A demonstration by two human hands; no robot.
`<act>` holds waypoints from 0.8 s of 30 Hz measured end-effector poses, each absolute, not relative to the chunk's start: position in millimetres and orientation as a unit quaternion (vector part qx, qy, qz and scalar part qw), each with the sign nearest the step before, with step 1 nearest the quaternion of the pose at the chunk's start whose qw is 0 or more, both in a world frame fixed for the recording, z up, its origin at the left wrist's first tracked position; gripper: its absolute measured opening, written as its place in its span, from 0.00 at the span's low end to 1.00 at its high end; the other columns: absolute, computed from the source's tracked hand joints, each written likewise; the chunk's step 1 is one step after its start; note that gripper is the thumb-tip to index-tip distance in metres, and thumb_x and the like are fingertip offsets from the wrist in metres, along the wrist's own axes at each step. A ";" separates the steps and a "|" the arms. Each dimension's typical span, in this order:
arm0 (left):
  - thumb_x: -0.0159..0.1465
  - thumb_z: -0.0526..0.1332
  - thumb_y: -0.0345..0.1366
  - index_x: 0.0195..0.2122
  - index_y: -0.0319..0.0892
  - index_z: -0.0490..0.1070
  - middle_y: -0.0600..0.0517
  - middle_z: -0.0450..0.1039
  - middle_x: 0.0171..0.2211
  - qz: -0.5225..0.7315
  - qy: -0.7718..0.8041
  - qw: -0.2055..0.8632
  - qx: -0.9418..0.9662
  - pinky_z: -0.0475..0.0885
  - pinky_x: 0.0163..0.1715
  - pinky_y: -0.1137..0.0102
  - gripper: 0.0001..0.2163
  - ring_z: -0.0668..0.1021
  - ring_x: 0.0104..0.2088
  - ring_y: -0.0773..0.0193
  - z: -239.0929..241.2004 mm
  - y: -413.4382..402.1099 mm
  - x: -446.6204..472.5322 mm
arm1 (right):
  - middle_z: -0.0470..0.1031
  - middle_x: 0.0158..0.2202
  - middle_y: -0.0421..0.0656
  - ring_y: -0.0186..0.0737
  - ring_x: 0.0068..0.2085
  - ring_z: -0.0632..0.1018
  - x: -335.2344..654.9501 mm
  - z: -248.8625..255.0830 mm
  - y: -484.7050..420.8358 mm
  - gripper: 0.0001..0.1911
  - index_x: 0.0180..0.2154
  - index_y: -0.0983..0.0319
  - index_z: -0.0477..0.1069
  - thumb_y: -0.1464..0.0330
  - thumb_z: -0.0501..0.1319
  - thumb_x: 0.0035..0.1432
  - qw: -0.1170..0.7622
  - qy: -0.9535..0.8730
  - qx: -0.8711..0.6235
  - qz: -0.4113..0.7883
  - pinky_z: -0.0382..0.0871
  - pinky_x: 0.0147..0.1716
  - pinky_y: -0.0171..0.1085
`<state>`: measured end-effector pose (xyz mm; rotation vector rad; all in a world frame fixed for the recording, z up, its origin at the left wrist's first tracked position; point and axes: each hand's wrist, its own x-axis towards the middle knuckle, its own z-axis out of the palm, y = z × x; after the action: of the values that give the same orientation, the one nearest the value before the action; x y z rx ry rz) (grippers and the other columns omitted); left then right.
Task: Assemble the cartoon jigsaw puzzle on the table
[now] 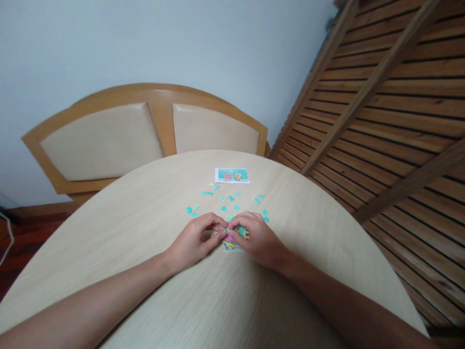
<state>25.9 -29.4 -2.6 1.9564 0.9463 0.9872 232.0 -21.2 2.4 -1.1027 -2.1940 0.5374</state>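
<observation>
Our left hand (194,241) and right hand (256,240) meet over the puzzle patch (232,246) on the tabletop (145,218), fingers (214,224) narrow, pinning it flat. We can't tell if they hold a piece. Loose pieces (232,198) are spread just beyond, within reach.

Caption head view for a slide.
Left hand and right hand pinch a partly built puzzle on a round table; loose teal pieces, picture card beyond.

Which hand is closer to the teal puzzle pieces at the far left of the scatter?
Left. The left hand lies just this side of the teal pieces, not touching; the right hand sits farther right, on the assembled patch.
</observation>
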 end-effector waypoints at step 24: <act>0.66 0.61 0.35 0.37 0.43 0.78 0.50 0.80 0.35 0.317 0.314 0.237 0.863 0.72 0.44 0.64 0.05 0.79 0.38 0.61 1.3 -14.1 5.3 | 0.78 0.46 0.46 0.47 0.50 0.75 240.5 -0.8 -19.4 0.19 0.48 0.60 0.72 0.64 0.70 0.55 0.239 -0.886 -0.339 0.208 0.64 0.52 0.46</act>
<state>5.3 -14.1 1.3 2.3654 0.8598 0.8694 240.5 -19.4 -0.8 -0.9288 -2.4251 0.5701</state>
